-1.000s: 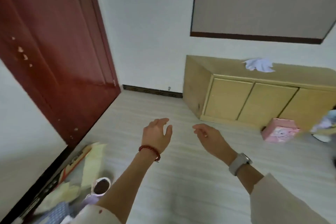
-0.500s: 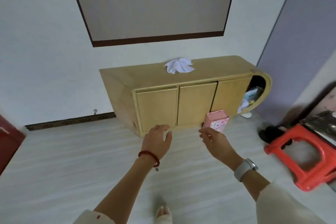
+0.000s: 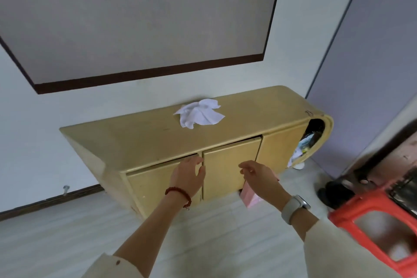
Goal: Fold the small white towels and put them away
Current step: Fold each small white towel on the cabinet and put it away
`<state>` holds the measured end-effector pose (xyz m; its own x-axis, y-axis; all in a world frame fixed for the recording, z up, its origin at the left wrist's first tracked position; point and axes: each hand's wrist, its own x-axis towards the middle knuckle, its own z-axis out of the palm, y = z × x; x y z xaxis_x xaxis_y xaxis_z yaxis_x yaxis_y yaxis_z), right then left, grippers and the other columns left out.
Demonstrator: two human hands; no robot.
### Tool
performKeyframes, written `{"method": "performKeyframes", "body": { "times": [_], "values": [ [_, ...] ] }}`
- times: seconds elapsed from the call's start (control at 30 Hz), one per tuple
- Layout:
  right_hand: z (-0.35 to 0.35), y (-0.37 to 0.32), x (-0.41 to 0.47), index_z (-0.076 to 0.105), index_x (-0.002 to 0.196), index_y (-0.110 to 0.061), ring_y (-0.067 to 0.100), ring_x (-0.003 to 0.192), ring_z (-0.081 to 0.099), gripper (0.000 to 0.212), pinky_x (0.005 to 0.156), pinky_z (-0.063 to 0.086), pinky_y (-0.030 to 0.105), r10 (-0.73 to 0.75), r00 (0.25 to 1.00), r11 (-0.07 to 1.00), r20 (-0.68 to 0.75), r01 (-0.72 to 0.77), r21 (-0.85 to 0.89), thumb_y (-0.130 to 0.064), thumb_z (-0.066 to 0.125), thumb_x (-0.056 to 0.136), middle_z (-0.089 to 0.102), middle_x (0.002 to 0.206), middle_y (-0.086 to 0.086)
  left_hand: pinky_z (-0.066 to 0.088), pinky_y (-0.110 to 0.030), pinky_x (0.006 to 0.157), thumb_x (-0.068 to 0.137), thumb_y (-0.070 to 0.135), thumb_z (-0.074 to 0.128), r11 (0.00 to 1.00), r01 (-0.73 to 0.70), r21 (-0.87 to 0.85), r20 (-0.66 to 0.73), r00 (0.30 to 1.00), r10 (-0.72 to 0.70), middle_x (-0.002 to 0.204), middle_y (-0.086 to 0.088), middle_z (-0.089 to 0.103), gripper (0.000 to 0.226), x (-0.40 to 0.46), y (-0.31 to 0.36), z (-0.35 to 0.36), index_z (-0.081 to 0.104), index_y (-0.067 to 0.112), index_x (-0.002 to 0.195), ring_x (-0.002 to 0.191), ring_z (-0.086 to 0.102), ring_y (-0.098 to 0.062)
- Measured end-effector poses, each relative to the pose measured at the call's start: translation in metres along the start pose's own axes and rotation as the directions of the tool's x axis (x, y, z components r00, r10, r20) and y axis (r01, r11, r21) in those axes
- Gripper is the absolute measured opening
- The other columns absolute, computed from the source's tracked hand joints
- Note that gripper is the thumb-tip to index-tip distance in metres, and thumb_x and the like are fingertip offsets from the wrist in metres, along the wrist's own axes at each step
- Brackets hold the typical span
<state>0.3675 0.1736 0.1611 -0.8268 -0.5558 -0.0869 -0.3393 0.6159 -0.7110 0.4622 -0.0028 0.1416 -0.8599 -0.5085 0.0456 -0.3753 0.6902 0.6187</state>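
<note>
A: Where are the towels?

B: One crumpled white towel (image 3: 199, 113) lies on top of the cabinet (image 3: 144, 142), toward the back edge, right of the middle. It touches nothing but the top. Whether it is one cloth or several bunched together, I cannot tell.

A: And the hands?

B: Both are raised in front of the cabinet doors. The left hand (image 3: 188, 176) has relaxed, spread fingers and holds nothing; its fingertips are at the top edge of the left door, by the seam between the left and middle doors. Whether they touch the wood I cannot tell. The right hand (image 3: 259, 178) is also slack and holds nothing, fingers loosely bent, in front of the middle door. There is a red bead bracelet (image 3: 179, 194) on the left wrist and a watch (image 3: 293, 207) on the right.

A: What about the edges?

B: The cabinet's left end is square-cornered; the right end curves round into an open cubby (image 3: 312, 136) with clutter inside. The back edge runs along the wall (image 3: 45, 142).

A: How much room is there to move?

B: A wide stretch of pale floor (image 3: 67, 244) lies open on the left, before the cabinet. On the right it is tighter: a pink box (image 3: 249, 198) sits on the floor just under the right hand, close to the cabinet, and a red stool (image 3: 370, 221) stands near the right forearm.
</note>
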Motion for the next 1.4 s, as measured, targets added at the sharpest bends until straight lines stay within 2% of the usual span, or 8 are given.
{"method": "performKeyframes", "body": {
  "times": [0.4, 0.7, 0.83, 1.0, 1.1, 1.2, 1.3, 1.4],
  "values": [
    [0.017, 0.1, 0.293, 0.063, 0.11, -0.009, 0.024, 0.098, 0.06, 0.025, 0.087, 0.041, 0.027, 0.009, 0.996, 0.999, 0.086, -0.005, -0.047, -0.007, 0.046, 0.091, 0.067, 0.106, 0.008, 0.043, -0.032, 0.092, 0.09, 0.018, 0.052, 0.975, 0.213, -0.068, 0.077, 0.975, -0.208, 0.12, -0.004, 0.057, 0.029, 0.252, -0.024, 0.118, 0.058, 0.013, 0.118, 0.107, 0.054, -0.021],
    [0.06, 0.139, 0.477, 0.039, 0.135, -0.022, 0.025, 0.124, 0.035, 0.047, 0.095, 0.038, 0.035, -0.071, 0.922, 0.871, 0.381, 0.243, -0.427, -0.013, 0.043, 0.09, 0.039, 0.136, 0.006, 0.037, -0.031, 0.097, 0.089, 0.011, 0.048, 0.925, 0.38, -0.01, 0.046, 0.924, -0.379, 0.126, -0.004, 0.051, 0.034, 0.37, -0.035, 0.183, 0.054, 0.012, 0.122, 0.115, 0.047, -0.021],
    [0.09, 0.148, 0.52, 0.032, 0.139, -0.029, 0.026, 0.135, 0.021, 0.05, 0.105, 0.027, 0.043, -0.106, 0.875, 0.767, 0.473, 0.375, -0.521, -0.021, 0.042, 0.09, 0.023, 0.147, 0.005, 0.045, -0.038, 0.085, 0.083, 0.015, 0.046, 0.925, 0.377, 0.052, 0.001, 0.926, -0.378, 0.111, -0.011, 0.058, 0.033, 0.394, -0.055, 0.191, 0.061, 0.007, 0.11, 0.1, 0.053, -0.029],
    [0.109, 0.15, 0.548, 0.052, 0.118, -0.021, 0.026, 0.123, 0.034, 0.028, 0.098, 0.026, 0.038, -0.17, 0.871, 0.722, 0.462, 0.429, -0.543, -0.027, 0.037, 0.095, 0.04, 0.133, 0.003, 0.052, -0.037, 0.068, 0.074, 0.021, 0.037, 0.948, 0.314, 0.055, -0.017, 0.949, -0.313, 0.093, -0.014, 0.062, 0.041, 0.41, -0.071, 0.203, 0.064, 0.004, 0.1, 0.079, 0.061, -0.033],
    [0.103, 0.144, 0.552, 0.052, 0.11, -0.014, 0.023, 0.117, 0.039, 0.022, 0.091, 0.027, 0.034, -0.164, 0.871, 0.836, 0.463, 0.372, -0.404, -0.024, 0.038, 0.096, 0.048, 0.121, 0.0, 0.053, -0.038, 0.07, 0.074, 0.011, 0.05, 0.948, 0.317, -0.015, 0.003, 0.948, -0.317, 0.105, -0.017, 0.056, 0.037, 0.423, -0.068, 0.204, 0.059, 0.003, 0.11, 0.087, 0.059, -0.034],
    [0.074, 0.13, 0.555, 0.048, 0.095, -0.012, 0.024, 0.084, 0.047, 0.008, 0.071, 0.029, 0.029, -0.163, 0.88, 0.969, 0.446, 0.227, -0.093, -0.013, 0.04, 0.096, 0.05, 0.089, 0.0, 0.047, -0.03, 0.074, 0.068, 0.006, 0.065, 0.97, 0.237, -0.061, -0.028, 0.971, -0.239, 0.108, -0.018, 0.052, 0.047, 0.442, -0.056, 0.203, 0.054, 0.006, 0.114, 0.087, 0.056, -0.031],
    [0.032, 0.116, 0.556, 0.043, 0.09, -0.012, 0.028, 0.063, 0.044, 0.007, 0.059, 0.033, 0.036, -0.199, 0.889, 0.978, 0.412, 0.204, 0.031, -0.013, 0.039, 0.096, 0.052, 0.074, 0.011, 0.045, -0.022, 0.072, 0.074, 0.025, 0.052, 0.974, 0.185, -0.127, -0.086, 0.977, -0.197, 0.102, -0.013, 0.056, 0.033, 0.469, -0.035, 0.198, 0.059, 0.007, 0.1, 0.087, 0.058, -0.028],
    [-0.01, 0.11, 0.561, 0.044, 0.09, -0.013, 0.031, 0.066, 0.049, 0.01, 0.061, 0.038, 0.038, -0.233, 0.916, 0.972, 0.326, 0.232, 0.044, -0.018, 0.037, 0.094, 0.056, 0.077, 0.014, 0.043, -0.02, 0.064, 0.077, 0.03, 0.045, 0.973, 0.156, -0.171, -0.135, 0.974, -0.18, 0.089, -0.01, 0.057, 0.03, 0.497, -0.006, 0.193, 0.059, 0.004, 0.084, 0.075, 0.058, -0.025]
  ]
}}
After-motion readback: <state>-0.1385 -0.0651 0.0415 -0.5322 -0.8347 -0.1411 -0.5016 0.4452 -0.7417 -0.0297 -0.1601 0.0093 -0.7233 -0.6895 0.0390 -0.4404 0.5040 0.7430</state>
